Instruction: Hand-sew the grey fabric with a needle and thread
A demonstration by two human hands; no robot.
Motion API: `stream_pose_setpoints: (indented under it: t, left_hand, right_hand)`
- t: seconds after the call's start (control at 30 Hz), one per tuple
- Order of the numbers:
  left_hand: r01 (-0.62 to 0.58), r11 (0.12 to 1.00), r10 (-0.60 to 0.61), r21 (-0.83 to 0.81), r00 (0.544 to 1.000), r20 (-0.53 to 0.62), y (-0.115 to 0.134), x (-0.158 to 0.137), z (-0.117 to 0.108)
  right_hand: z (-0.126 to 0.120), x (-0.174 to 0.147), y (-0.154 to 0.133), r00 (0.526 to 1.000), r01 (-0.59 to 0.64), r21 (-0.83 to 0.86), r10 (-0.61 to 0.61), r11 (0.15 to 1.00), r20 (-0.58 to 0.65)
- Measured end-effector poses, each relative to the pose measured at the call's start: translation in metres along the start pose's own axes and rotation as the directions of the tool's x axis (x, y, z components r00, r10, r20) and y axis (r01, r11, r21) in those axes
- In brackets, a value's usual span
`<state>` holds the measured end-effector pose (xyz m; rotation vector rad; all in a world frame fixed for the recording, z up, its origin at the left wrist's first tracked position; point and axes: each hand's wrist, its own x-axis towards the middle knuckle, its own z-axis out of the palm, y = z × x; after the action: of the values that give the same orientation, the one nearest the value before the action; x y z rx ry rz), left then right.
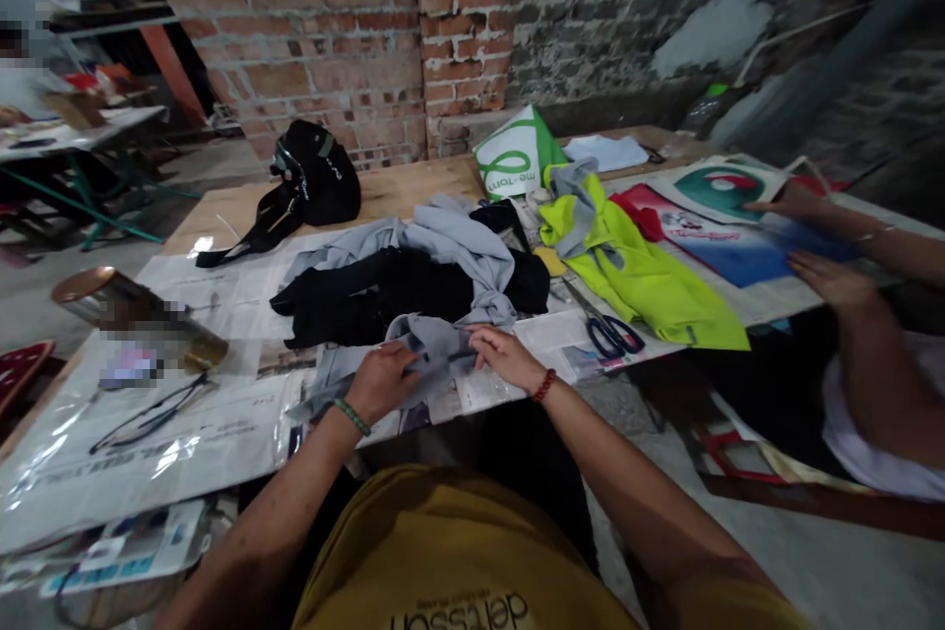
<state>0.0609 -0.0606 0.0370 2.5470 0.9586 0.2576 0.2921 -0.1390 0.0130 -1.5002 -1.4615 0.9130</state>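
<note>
A grey cloth (450,246) lies crumpled over a black garment (384,300) on the newspaper-covered table (221,315). My left hand (384,379) grips the near edge of the grey cloth. My right hand (503,354) pinches the same edge just to the right. Both hands sit close to the table's front edge, a few centimetres apart.
Blue-handled scissors (612,335) lie right of my hands, beside a neon yellow vest (635,261). A black bag (314,177) stands at the back and a metal can (133,315) lies at the left. Another person's hands (827,276) rest on printed sheets at the right.
</note>
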Motion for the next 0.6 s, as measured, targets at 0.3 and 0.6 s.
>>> stream_pose_setpoints:
  t: [0.3,0.6]
  left_hand:
    - [-0.076,0.991,0.079,0.107,0.996,-0.031,0.018,-0.020,-0.003]
    - [0.021,0.981,-0.026,-0.192,0.999,-0.020,0.008,-0.021,-0.024]
  right_hand:
    - [-0.006,0.045,-0.046,0.983,0.079,0.167,-0.049,0.983,-0.178]
    - [0.033,0.069,-0.079,0.978,0.150,-0.039,-0.154,0.988,-0.139]
